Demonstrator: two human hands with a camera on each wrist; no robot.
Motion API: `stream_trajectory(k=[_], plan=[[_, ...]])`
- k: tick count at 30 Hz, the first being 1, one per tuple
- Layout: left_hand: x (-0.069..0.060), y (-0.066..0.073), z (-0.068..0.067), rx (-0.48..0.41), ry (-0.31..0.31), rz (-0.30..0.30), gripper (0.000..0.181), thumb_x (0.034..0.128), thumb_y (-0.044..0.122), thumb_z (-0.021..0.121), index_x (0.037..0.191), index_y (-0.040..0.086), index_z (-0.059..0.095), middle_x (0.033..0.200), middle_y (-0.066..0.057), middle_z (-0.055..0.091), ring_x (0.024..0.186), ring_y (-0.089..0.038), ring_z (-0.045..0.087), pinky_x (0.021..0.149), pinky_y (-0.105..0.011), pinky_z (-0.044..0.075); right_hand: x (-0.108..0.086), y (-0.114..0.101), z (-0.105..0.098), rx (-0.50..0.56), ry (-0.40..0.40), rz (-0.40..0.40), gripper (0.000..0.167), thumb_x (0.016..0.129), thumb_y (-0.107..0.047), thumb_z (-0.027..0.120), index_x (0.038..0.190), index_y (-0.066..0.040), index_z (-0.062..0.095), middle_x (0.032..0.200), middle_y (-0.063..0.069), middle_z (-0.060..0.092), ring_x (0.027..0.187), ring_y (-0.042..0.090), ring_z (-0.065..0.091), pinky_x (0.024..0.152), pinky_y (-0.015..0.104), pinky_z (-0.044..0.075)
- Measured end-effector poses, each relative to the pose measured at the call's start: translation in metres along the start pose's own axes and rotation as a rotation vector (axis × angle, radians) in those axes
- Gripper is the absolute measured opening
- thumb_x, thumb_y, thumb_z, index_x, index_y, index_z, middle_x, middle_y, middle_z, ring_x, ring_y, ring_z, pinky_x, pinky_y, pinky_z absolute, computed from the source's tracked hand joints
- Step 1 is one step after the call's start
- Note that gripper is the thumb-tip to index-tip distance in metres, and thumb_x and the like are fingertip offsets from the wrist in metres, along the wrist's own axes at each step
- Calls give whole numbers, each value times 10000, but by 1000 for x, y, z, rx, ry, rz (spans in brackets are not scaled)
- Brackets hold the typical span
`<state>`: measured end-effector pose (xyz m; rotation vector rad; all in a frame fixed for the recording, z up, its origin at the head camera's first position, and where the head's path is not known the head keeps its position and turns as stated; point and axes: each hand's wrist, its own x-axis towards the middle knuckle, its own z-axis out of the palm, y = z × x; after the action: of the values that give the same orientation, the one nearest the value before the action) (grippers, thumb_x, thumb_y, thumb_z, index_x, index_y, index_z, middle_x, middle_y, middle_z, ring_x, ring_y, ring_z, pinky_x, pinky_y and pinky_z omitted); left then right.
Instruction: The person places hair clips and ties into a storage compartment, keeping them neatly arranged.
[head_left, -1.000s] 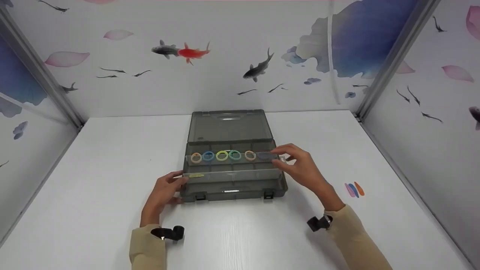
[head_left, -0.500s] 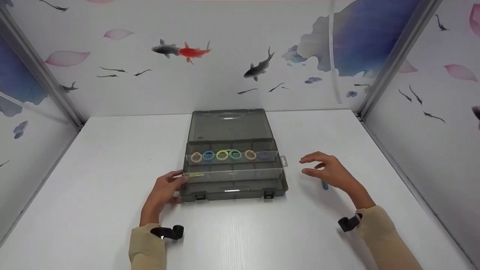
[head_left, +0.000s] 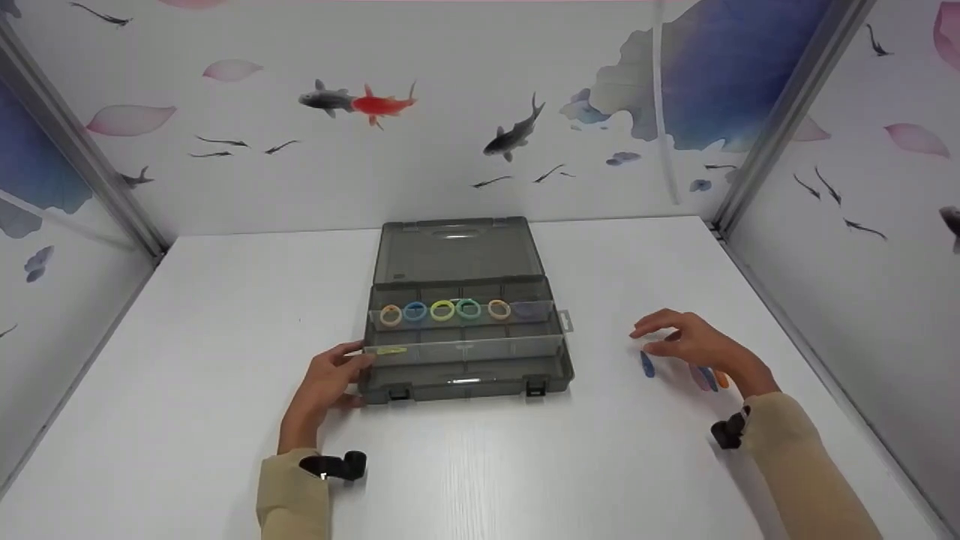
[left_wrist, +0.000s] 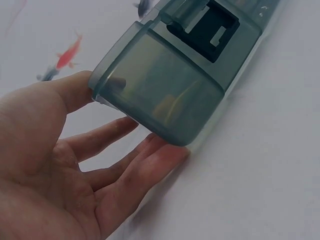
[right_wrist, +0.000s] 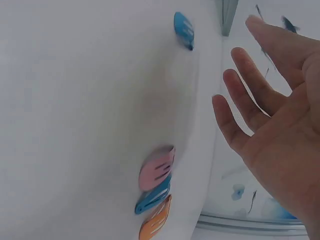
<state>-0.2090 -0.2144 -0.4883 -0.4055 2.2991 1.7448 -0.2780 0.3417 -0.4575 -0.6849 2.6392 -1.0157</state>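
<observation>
Right grip [head_left: 696, 346] near blue clip [head_left: 648, 366], left grip [head_left: 326, 377] holding grey case [head_left: 463, 391]

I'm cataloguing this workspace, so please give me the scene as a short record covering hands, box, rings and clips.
Left hand: holds the box at its near left corner
Right hand: above the table, near the lone blue clip, holding nothing
Lid: open
Rings: peach, blue, yellow, teal, peach, in a row inside
Yellow clip: inside, left side
Grouped on table: pink clip, second blue clip, orange clip
Unclear: dark item right of rings
</observation>
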Motion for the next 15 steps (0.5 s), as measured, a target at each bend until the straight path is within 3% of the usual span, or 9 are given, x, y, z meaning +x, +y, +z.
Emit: stream_trajectory(k=[7, 15], plan=[[-1, 1, 0, 0, -1, 4, 588, 989, 327, 599, 1511, 114, 430, 1477, -205, 486, 1225, -314, 549, 702, -295, 586, -2, 13, -4, 21, -91, 51, 277, 918, -75, 683, 1191, -90, 726, 1406, 220, 545, 1347, 464, 433, 1064, 630, 400], [-3, 0, 0, -5, 5, 5, 590, 987, 341, 614, 1507, 123, 439, 1458, -198, 499, 1186, -288, 558, 689, -287, 571, 5, 22, 1, 11, -134, 88, 290, 863, -29, 724, 1136, -120, 754, 1401, 210, 470, 1325, 453, 419, 1086, 646, 350]])
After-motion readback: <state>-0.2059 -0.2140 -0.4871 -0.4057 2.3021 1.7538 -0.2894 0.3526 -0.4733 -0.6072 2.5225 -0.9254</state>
